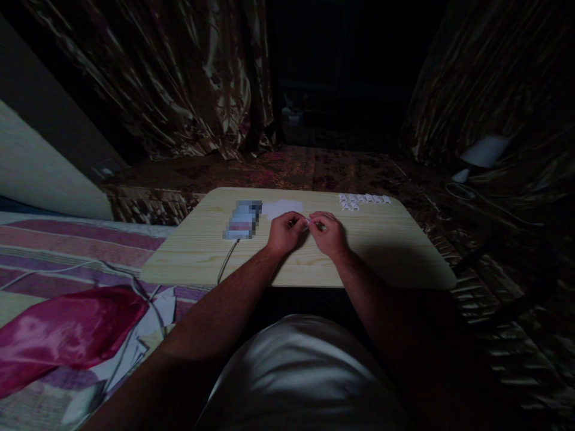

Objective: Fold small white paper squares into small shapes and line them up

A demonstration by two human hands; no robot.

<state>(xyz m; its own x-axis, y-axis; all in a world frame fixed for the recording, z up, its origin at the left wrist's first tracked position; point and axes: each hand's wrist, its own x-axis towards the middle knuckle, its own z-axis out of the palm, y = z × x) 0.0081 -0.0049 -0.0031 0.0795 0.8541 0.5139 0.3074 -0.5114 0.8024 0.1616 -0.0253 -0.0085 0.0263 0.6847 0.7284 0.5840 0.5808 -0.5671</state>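
My left hand (284,232) and my right hand (329,233) meet over the middle of a small light wooden table (395,251). Both have their fingers pinched together on a tiny white piece of paper (308,222) held between them. Just beyond the hands lies a small heap of white paper (282,208). At the table's far right corner sit several small white folded pieces (363,200) in rows.
A blurred-out flat device (243,220) lies left of the hands, with a cable (227,261) running off the table's near edge. A striped bedsheet and a pink plastic bag (67,329) are at the left. Dark shiny curtains hang behind. A white object (484,151) sits at the right.
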